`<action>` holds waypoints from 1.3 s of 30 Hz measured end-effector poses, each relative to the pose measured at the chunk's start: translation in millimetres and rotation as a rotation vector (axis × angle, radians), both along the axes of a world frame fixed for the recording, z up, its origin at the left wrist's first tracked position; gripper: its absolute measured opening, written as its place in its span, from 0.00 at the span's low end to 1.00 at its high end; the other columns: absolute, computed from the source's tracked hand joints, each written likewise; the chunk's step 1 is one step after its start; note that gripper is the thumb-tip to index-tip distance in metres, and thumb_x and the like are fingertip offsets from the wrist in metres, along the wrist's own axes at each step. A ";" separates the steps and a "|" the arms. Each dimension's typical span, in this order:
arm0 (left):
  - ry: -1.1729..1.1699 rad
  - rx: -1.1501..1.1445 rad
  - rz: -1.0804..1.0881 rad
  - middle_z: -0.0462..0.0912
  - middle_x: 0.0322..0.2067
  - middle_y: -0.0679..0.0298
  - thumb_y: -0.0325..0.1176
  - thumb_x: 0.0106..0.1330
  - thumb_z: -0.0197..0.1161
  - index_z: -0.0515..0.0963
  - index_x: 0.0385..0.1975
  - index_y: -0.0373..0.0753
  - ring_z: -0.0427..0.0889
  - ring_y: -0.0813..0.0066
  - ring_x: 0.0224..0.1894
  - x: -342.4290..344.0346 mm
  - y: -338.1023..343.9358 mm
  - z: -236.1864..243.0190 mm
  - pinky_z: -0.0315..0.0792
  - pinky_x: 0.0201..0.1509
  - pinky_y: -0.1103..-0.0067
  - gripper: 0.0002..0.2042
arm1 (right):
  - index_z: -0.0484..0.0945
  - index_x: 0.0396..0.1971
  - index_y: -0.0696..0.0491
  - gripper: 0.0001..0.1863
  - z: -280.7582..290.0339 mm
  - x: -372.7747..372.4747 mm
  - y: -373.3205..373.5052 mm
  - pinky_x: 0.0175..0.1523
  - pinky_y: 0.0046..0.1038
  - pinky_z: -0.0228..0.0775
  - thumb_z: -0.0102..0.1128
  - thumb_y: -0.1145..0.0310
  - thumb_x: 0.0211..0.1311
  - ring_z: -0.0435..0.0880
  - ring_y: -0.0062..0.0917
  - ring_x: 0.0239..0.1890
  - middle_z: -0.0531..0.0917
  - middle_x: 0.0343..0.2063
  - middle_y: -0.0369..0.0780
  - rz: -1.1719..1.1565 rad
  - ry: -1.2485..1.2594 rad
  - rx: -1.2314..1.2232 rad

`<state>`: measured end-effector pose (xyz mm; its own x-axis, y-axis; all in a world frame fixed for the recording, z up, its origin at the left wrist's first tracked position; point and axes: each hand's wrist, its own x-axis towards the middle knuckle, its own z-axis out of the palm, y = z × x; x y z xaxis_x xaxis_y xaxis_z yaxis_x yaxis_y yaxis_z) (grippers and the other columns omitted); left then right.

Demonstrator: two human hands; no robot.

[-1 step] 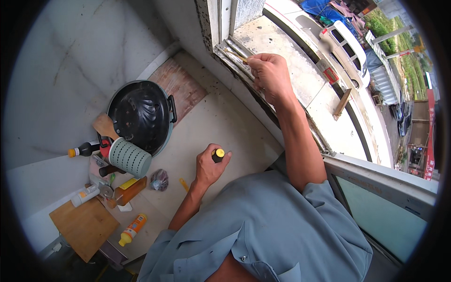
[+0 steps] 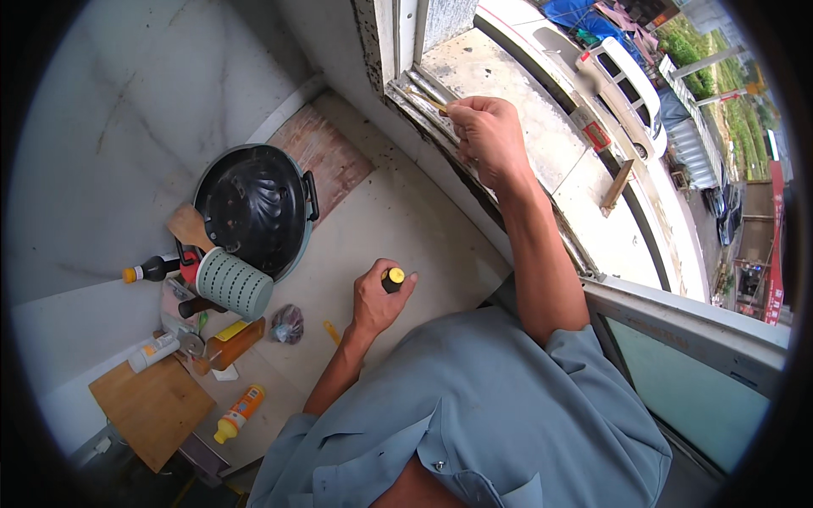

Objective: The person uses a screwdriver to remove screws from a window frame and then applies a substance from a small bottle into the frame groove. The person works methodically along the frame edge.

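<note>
My right hand (image 2: 489, 140) is closed on a thin yellowish tool (image 2: 432, 102) held against the worn metal track (image 2: 420, 110) of the window. My left hand (image 2: 377, 300) grips a short black cylinder with a yellow top (image 2: 394, 279) above the pale counter (image 2: 423, 220). A slim yellow object (image 2: 331, 333) lies on the counter just left of that hand, near a purplish plastic bag (image 2: 286, 324).
A black wok-like pan (image 2: 250, 199), a pale green perforated holder (image 2: 233, 279), several bottles (image 2: 241, 411) and a wooden board (image 2: 148, 411) crowd the left. A reddish board (image 2: 326, 152) lies in the back corner. Outside are pavement, a white van (image 2: 622, 97) and a lower sidewalk plank (image 2: 616, 188).
</note>
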<state>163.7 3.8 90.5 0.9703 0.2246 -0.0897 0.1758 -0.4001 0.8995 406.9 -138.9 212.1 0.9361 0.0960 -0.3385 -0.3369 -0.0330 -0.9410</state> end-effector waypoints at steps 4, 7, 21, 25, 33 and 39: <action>0.005 -0.003 0.001 0.80 0.24 0.58 0.36 0.60 0.76 0.77 0.34 0.36 0.79 0.66 0.25 -0.6 0.9 -1.4 0.76 0.35 0.71 0.15 | 0.81 0.30 0.60 0.06 2.2 -3.5 -1.8 0.18 0.21 0.58 0.63 0.72 0.66 0.64 0.13 0.13 0.72 0.17 0.30 0.008 -0.006 0.006; -0.006 -0.003 -0.003 0.80 0.24 0.58 0.36 0.60 0.76 0.77 0.34 0.36 0.79 0.66 0.25 -0.2 0.3 -3.7 0.76 0.35 0.71 0.15 | 0.81 0.31 0.60 0.06 3.5 -5.7 -3.1 0.18 0.21 0.58 0.63 0.72 0.66 0.64 0.13 0.12 0.71 0.16 0.30 -0.011 -0.011 0.013; -0.014 0.005 -0.009 0.79 0.21 0.61 0.36 0.60 0.77 0.77 0.34 0.36 0.77 0.70 0.24 3.6 -2.9 -2.8 0.76 0.33 0.72 0.15 | 0.83 0.34 0.64 0.07 16.5 32.0 -50.1 0.20 0.23 0.65 0.60 0.76 0.64 0.68 0.15 0.13 0.74 0.17 0.33 -0.313 -0.203 0.030; -0.008 0.005 -0.020 0.80 0.23 0.57 0.36 0.59 0.77 0.77 0.35 0.36 0.80 0.61 0.25 4.5 -2.9 -1.6 0.77 0.34 0.69 0.15 | 0.85 0.36 0.64 0.11 1.8 54.3 -65.3 0.23 0.25 0.72 0.59 0.71 0.66 0.75 0.19 0.16 0.80 0.20 0.36 -0.435 -0.374 -0.335; 0.014 0.000 -0.012 0.79 0.22 0.60 0.36 0.60 0.77 0.77 0.35 0.36 0.77 0.70 0.25 3.8 -1.9 0.7 0.76 0.35 0.72 0.15 | 0.87 0.34 0.54 0.12 -12.1 56.9 -70.9 0.47 0.47 0.77 0.56 0.65 0.65 0.86 0.53 0.36 0.86 0.30 0.55 -0.355 -0.583 -1.169; 0.004 -0.007 -0.013 0.80 0.23 0.60 0.36 0.60 0.77 0.77 0.35 0.35 0.78 0.70 0.25 5.1 -2.9 -0.3 0.76 0.35 0.72 0.15 | 0.87 0.36 0.53 0.13 -15.7 54.1 -74.8 0.46 0.48 0.77 0.55 0.64 0.67 0.86 0.53 0.37 0.87 0.31 0.54 -0.295 -0.528 -1.254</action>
<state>168.8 0.8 90.1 0.9729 0.2110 -0.0947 0.1737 -0.3962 0.9016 461.0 -213.7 196.3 0.9112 -0.2260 0.3445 -0.0971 -0.9304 -0.3535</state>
